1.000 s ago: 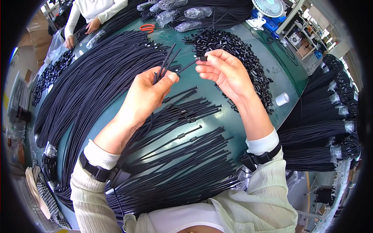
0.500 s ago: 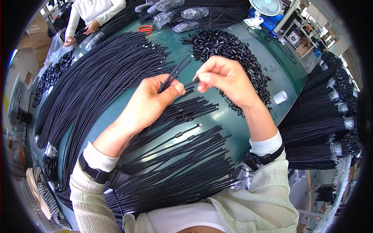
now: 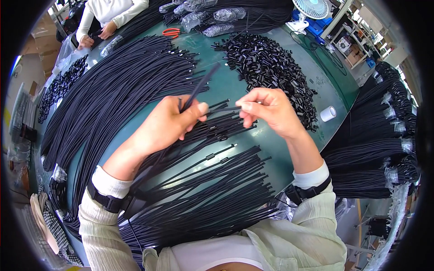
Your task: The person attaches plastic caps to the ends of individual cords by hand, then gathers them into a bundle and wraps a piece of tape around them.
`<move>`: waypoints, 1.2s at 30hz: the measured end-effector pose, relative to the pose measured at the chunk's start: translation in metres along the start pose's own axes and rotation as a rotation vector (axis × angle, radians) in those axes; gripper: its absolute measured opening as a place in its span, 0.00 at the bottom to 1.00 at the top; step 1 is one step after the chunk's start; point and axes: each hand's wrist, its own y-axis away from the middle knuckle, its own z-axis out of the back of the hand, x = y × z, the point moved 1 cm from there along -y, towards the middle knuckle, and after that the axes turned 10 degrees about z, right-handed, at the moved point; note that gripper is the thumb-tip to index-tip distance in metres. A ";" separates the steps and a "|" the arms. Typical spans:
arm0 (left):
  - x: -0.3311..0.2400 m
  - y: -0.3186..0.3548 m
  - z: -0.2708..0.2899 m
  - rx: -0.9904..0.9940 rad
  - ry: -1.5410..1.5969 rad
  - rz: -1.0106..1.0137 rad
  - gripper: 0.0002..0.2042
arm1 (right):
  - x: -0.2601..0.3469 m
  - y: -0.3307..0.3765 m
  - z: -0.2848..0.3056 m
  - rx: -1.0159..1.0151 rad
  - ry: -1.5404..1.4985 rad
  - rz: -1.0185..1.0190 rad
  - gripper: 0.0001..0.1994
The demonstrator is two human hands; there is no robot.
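My left hand (image 3: 168, 123) is closed around a few thin black cords (image 3: 201, 86), whose ends slant up past the thumb, blurred by motion. One cord stretches from that grip across to my right hand (image 3: 270, 110), which pinches its end between thumb and fingertips. Whether a small black sleeve sits in that pinch is hidden. Under my hands lie more black cords (image 3: 212, 180), spread in loose rows over the green table (image 3: 246, 135); a couple carry a short black sleeve (image 3: 210, 156). Beyond my right hand is a heap of short black sleeves (image 3: 271, 61).
A thick fan of black cords (image 3: 113, 81) covers the left side. Orange-handled pliers (image 3: 171, 32) lie at the back. A white roll (image 3: 327, 114) stands near the right edge, with hanging cord bundles (image 3: 370, 135) beyond. A co-worker (image 3: 108, 18) handles cords at far left; a fan (image 3: 312, 8) stands far right.
My right hand has moved down and slightly right, away from my left, with more cord showing between them. My left hand has shifted slightly left and down, still gripping the cords.
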 end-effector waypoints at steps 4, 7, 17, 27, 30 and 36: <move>0.020 -0.007 0.010 -0.146 0.167 -0.041 0.15 | -0.021 -0.012 0.032 0.246 0.378 -0.066 0.06; 0.006 -0.004 0.006 -0.167 0.279 -0.062 0.14 | -0.033 -0.048 0.045 0.128 0.945 0.131 0.06; -0.009 -0.006 -0.001 -0.127 0.370 -0.037 0.09 | -0.067 -0.155 0.056 0.097 1.613 0.125 0.07; -0.009 -0.011 0.004 -0.185 0.323 0.048 0.08 | -0.068 -0.147 0.054 0.124 1.104 0.003 0.09; -0.005 -0.010 0.009 -0.200 0.350 0.051 0.07 | -0.040 -0.116 0.025 0.070 0.468 0.041 0.10; -0.004 -0.010 0.008 -0.215 0.325 0.045 0.07 | 0.000 -0.055 -0.004 0.005 0.056 0.269 0.08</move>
